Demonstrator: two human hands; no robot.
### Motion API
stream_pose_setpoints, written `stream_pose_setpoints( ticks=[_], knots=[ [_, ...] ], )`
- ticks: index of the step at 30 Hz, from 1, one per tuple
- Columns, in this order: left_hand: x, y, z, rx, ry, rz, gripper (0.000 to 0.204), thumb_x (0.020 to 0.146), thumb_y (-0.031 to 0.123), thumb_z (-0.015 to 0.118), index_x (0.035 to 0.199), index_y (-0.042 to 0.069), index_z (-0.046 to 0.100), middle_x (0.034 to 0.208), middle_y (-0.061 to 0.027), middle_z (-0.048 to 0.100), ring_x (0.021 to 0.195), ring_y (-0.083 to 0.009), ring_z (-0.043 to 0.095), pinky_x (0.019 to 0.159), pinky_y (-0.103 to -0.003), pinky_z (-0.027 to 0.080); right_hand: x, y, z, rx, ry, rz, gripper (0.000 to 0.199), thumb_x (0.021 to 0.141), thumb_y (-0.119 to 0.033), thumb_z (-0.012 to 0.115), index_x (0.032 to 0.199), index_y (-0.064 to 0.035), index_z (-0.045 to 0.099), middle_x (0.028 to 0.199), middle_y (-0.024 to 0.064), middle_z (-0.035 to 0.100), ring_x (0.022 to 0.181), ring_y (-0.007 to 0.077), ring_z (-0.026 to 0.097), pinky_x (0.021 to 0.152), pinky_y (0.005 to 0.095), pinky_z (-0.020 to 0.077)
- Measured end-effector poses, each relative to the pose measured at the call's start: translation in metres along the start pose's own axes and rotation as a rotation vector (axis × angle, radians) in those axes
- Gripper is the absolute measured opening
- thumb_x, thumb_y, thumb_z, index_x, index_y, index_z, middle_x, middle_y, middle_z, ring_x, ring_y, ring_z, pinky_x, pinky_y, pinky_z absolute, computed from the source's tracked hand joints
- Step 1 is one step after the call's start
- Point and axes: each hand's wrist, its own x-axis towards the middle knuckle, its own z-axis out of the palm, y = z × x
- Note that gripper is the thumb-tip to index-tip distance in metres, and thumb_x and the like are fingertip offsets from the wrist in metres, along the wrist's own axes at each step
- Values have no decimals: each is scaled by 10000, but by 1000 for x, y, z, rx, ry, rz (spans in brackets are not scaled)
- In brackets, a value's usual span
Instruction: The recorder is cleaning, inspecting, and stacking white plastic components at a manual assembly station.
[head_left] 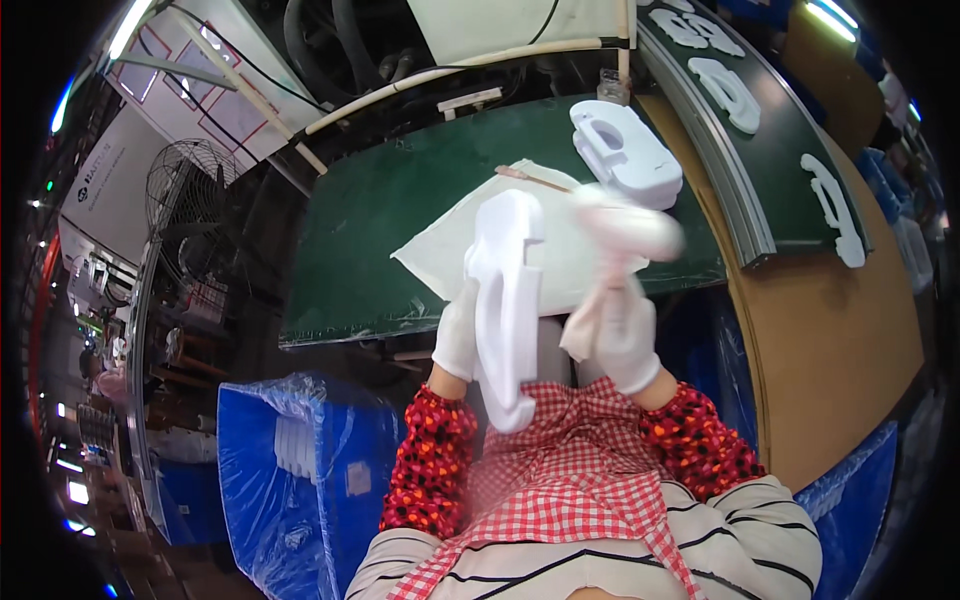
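Note:
My left hand [457,335], in a white glove, grips a white moulded plastic part [505,300] by its left side. The part stands upright, with a long slot and notched edges. In its white glove, my right hand [627,340] is closed round a pale pinkish cloth [583,325] that hangs out beside the fingers. Above that hand is a rounded white-and-pink shape [630,230], smeared by motion; I cannot tell whether it belongs to the cloth. A white sheet [440,255] lies on the green tabletop [350,230] beyond my hands.
White parts [630,150] are stacked at the table's far right. A thin brown-handled tool [530,178] lies on the sheet. More white parts rest on a dark conveyor [775,150] to the right, beside cardboard [830,370]. A plastic-lined blue bin [270,480] stands left; a fan [190,200] is behind.

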Motion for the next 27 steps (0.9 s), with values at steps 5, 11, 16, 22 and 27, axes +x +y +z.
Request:
stream_pose_setpoints(
  ticks=[5, 11, 16, 22, 27],
  knots=[
    [2, -25, 3, -432, 113, -137, 499, 996, 371, 361, 1168, -51, 564, 989, -109, 657, 836, -145, 620, 727, -275, 493, 15, 36, 16, -66, -90, 128, 341, 975, -255, 387, 871, -6, 596, 712, 175, 602, 667, 317, 614, 628, 373, 469],
    [-14, -5, -4, -643, 98, -223, 473, 987, 382, 385, 1158, -23, 558, 983, -70, 640, 831, -128, 607, 721, -266, 495, 82, 76, 12, -639, -245, -9, 294, 910, -295, 446, 1013, -43, 557, 894, 207, 631, 751, 386, 608, 662, 505, 457],
    [-18, -10, -10, -646, 111, -212, 482, 979, 381, 402, 1164, -42, 540, 980, -72, 635, 813, -134, 597, 705, -272, 481, 102, 161, 7, -1003, -287, 19, 288, 923, -325, 439, 977, -73, 566, 817, 217, 635, 758, 389, 615, 694, 487, 474],
    [-45, 25, -5, 84, 430, 316, 371, 928, 286, 514, 1138, -20, 521, 961, -145, 617, 829, -226, 594, 732, -317, 472, 49, 109, 0, -518, -493, 341, 313, 914, -307, 527, 1161, -120, 569, 1225, 138, 553, 1081, 324, 532, 833, 418, 469],
    [-41, 56, 3, 734, 170, 1072, 354, 718, 131, 663, 1061, 118, 577, 1099, -113, 587, 1004, -365, 538, 873, -459, 447, 16, 28, -10, 1371, -666, 1054, 627, 922, -384, 540, 1428, -96, 307, 1358, 101, 447, 1173, 216, 491, 986, 350, 417]
  ],
)
